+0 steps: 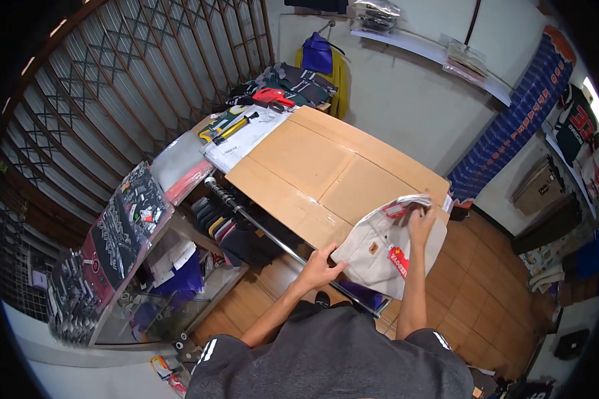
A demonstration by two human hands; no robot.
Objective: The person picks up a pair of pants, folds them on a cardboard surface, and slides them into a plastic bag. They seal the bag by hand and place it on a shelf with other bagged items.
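A light beige garment (363,266) with a small brown patch and a red tag (399,261) lies over the near right end of a cardboard sheet (313,156). My left hand (321,267) grips the garment's left edge, fingers closed on it. At the garment's upper right edge, my right hand (420,225) is closed on the cloth, where a red and white label shows inside. Part of the garment hangs past the cardboard's near edge.
Papers (246,143) and a yellow-black tool (236,128) lie beyond the cardboard's left end. Folded clothes (299,83) are piled at the back. A metal rail (266,233) with hanging clothes runs below the near edge. A glass case (146,312) stands at left, a blue patterned roll (512,120) at right.
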